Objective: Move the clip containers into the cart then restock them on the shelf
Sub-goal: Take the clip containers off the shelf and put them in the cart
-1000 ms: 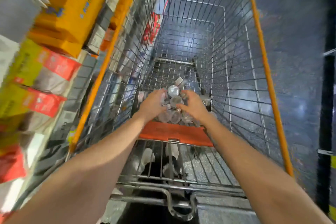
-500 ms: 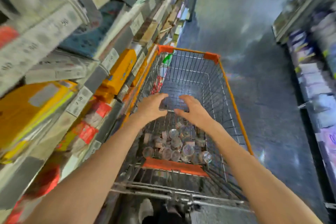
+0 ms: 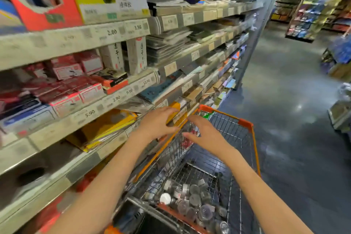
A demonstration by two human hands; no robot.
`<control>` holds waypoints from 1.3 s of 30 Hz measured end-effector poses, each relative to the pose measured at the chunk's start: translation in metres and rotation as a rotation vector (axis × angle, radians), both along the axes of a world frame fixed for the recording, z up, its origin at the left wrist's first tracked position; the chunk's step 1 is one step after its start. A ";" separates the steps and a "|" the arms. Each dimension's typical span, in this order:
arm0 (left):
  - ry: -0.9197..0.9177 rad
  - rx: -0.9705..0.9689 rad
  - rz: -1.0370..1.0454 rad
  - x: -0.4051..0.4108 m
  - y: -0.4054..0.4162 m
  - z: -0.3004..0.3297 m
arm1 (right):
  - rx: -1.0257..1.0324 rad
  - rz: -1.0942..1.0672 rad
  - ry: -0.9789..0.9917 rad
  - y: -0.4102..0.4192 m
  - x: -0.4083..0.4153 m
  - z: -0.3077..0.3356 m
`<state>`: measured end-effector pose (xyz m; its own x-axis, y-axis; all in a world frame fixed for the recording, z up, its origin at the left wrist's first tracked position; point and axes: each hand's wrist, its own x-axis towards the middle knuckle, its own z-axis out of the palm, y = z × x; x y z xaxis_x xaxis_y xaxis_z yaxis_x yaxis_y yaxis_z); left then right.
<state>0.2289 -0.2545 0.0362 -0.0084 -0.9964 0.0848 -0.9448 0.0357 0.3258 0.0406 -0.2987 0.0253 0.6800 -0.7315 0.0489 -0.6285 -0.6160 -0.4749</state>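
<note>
Both hands hover empty above the cart [image 3: 247, 125], fingers spread and loosely bent: the left hand [image 3: 156, 124] sits just in front of the shelf edge [image 3: 114, 100] with its price tags, and the right hand [image 3: 206, 135] is beside it, a little further out over the wire basket. Neither holds anything. The clip containers [image 3: 191, 201], small round tubs with clear or pale lids, lie in a loose heap well below and behind the hands, at the near end of the cart floor against its orange bar. Judging by that, the loading half of the task looks done and the restocking is about to start. To do it well, the person would likely reach back down and take a few tubs at a time, gripping them round their sides so the lids stay on, rather than scooping a tall handful. The shelf bays to the left of the hands are crowded with boxes and notebooks, so the right bay should be found first; which one it is cannot be told here.
</note>
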 end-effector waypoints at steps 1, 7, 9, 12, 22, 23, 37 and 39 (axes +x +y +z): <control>-0.005 -0.016 0.023 0.000 0.011 0.008 | -0.008 0.029 0.000 0.006 0.002 0.008; -0.007 -0.122 0.202 0.012 0.088 0.039 | -0.055 0.221 -0.014 0.047 0.022 0.043; -0.001 -0.154 0.266 0.019 0.119 0.048 | -0.059 0.293 -0.037 0.064 0.034 0.055; 0.011 -0.214 0.367 0.030 0.165 0.062 | -0.047 0.413 -0.096 0.090 0.056 0.072; -0.014 -0.285 0.647 0.068 0.297 0.110 | -0.138 0.702 -0.143 0.175 0.144 0.111; -0.029 -0.291 0.665 0.072 0.308 0.116 | -0.153 0.720 -0.152 0.183 0.151 0.117; -0.183 -0.395 0.818 0.122 0.431 0.220 | -0.341 0.938 -0.384 0.279 0.252 0.223; -0.195 -0.405 0.840 0.133 0.443 0.228 | -0.348 0.956 -0.401 0.288 0.267 0.234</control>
